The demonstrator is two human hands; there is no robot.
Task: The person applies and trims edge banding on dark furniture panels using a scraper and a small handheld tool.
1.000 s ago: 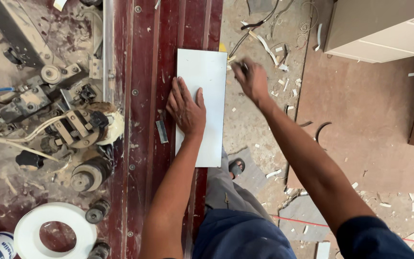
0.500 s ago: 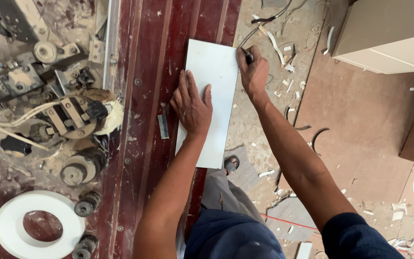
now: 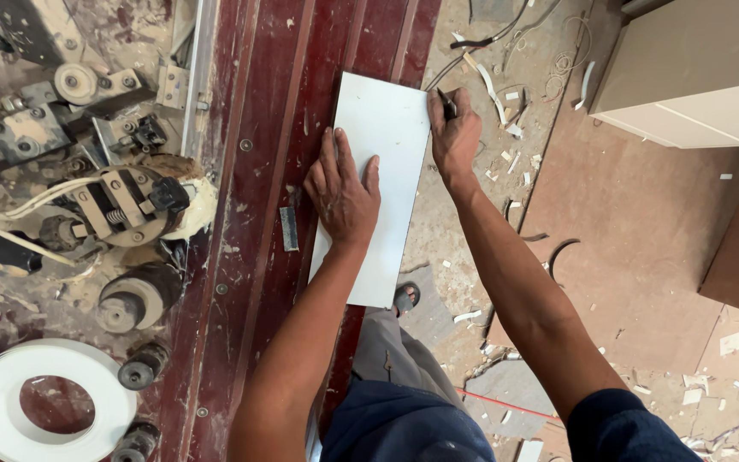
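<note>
On the far left, a white tape roll (image 3: 49, 398) is lying beside the machine rollers (image 3: 134, 295). Rightward, the left hand (image 3: 344, 192) is pressing flat, fingers spread, on the white panel (image 3: 382, 128) lying across the dark red table (image 3: 254, 128). At the panel's right edge, the right hand (image 3: 455, 128) is gripping a dark pencil-like tool (image 3: 446, 101).

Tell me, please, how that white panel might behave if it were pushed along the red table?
The white panel lies flat and unbent though overhanging the red table, so probably stiff. Its smooth face suggests easy sliding. Pushed further out from under the left hand, it may tip.
</note>
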